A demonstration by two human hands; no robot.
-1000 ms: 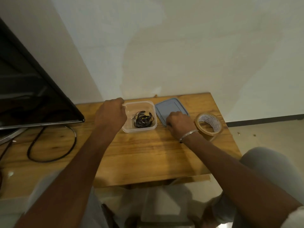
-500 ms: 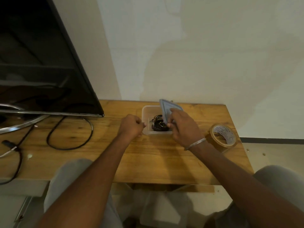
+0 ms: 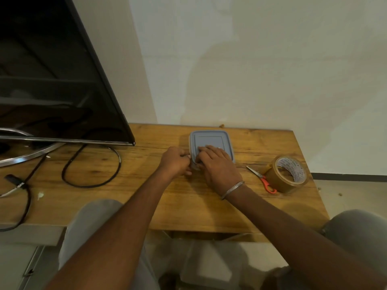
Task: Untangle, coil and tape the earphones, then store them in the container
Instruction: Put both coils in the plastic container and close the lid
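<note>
The right grip [image 3: 217,162] presses flat-fingered on the lid [image 3: 211,139], the left grip [image 3: 174,162] curls on the corner of the container [image 3: 194,166] just beside it, and uneven pressing may leave the far edge unsealed.

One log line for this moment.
phase: lidding | lid: on container | left hand: grips container corner | right hand: presses lid

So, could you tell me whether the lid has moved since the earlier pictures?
Yes. The lid lay on the table beside the tape; it has gone left, away from it, onto the container.
</note>
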